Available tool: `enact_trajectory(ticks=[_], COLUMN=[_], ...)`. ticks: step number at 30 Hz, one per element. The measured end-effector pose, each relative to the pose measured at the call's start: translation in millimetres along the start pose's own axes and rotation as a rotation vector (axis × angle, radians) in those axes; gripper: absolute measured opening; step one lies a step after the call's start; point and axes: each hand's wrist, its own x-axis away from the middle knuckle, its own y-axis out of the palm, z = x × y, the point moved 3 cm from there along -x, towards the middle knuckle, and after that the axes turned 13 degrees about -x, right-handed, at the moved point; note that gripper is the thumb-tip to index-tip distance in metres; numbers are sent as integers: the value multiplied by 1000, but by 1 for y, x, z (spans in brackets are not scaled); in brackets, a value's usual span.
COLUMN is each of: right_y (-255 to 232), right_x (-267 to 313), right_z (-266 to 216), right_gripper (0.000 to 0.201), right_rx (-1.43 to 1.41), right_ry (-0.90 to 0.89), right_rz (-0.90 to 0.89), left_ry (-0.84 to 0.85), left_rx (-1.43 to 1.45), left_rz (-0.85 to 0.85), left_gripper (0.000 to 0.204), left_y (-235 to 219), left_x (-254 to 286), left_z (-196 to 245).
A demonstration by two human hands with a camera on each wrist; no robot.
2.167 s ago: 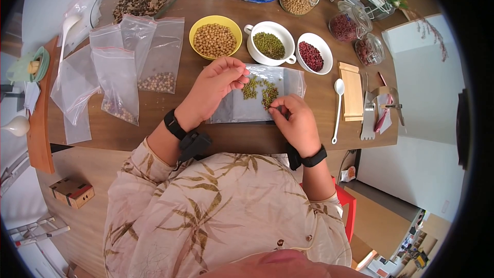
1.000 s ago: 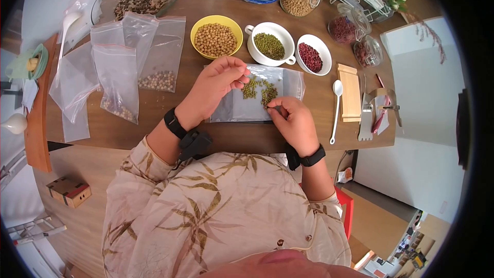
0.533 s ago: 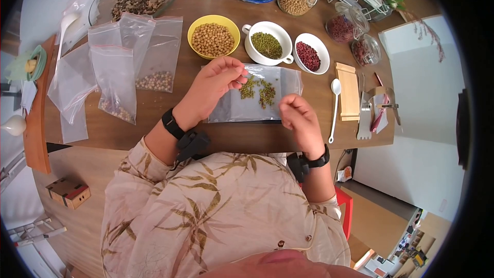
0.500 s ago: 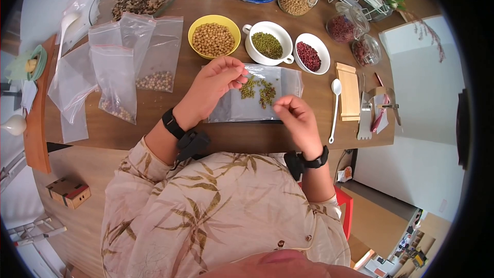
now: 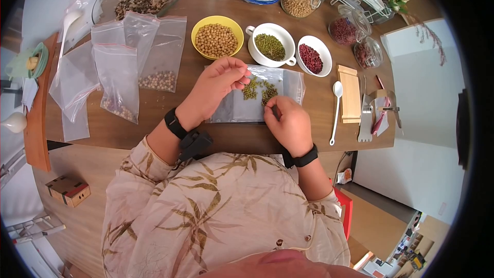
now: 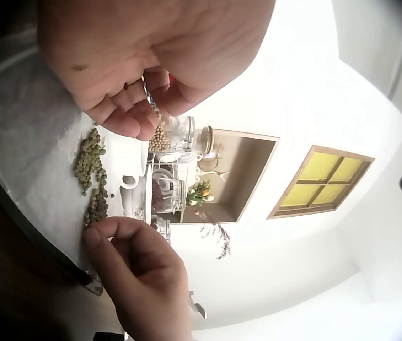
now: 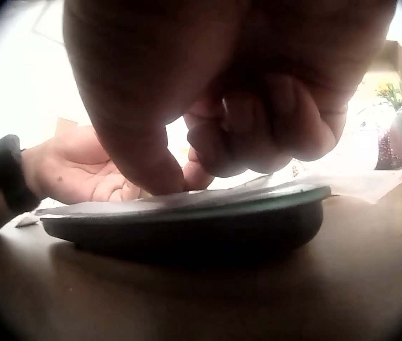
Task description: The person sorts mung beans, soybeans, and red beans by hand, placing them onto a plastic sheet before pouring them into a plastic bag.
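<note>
Two small heaps of green mung beans (image 5: 268,93) lie on a clear plastic zip bag (image 5: 247,108) in the head view. At the near end of the right heap is my right hand (image 5: 289,122), its thumb and index fingertips close together on the bag. I cannot tell whether a bean is between them. My left hand (image 5: 218,85) hangs over the bag's left side, fingers loosely curled, nothing visible in them. In the right wrist view, a dark rounded slab (image 7: 186,234) with a green edge supports the bag.
Behind the bag stand a yellow bowl of chickpeas (image 5: 237,47), a white two-handled bowl (image 5: 252,46) of mung beans and a white bowl (image 5: 328,59) of red beans. Bean bags (image 5: 116,72) lie left; a white spoon (image 5: 334,113) and wooden board (image 5: 349,95) lie right.
Half a second ago my right hand was off the beans to the right; it has come back left to the right heap. The left hand holds its place.
</note>
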Motion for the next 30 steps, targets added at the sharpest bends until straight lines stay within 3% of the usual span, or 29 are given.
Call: enact_trajectory(ticks=[11, 14, 16, 17, 18, 20, 22, 24, 28, 30], right_y=[2, 0, -9, -17, -21, -24, -23, -20, -17, -15], right_x=[1, 1, 1, 2, 2, 3, 6, 10, 6, 4], right_z=[3, 14, 35, 47, 48, 41, 44, 43, 37, 48], right_gripper=[8, 6, 2, 4, 4, 9, 10, 13, 16, 17], right_rx=[13, -141, -908, -1395, -1393, -2041, -2058, -2029, -1881, -1394], right_ry=[-27, 88, 384, 496, 497, 516, 498, 581, 565, 517], right_rz=[18, 4, 32, -132, -131, -296, -319, -153, 1, -134], left_ry=[1, 11, -3, -3, 1, 6, 3, 0, -6, -1], left_rx=[-30, -17, -14, -12, -16, -18, -30, -27, -24, -19], left_rz=[9, -1, 7, 7, 7, 3, 9, 12, 14, 12], left_gripper=[16, 16, 16, 16, 16, 16, 16, 16, 16, 16], left_y=[0, -2, -2, -2, -1, 1, 1, 1, 0, 0], left_x=[0, -1, -1, 0, 0, -1, 0, 1, 1, 0], left_z=[-1, -1, -1, -1, -1, 0, 1, 2, 1, 0])
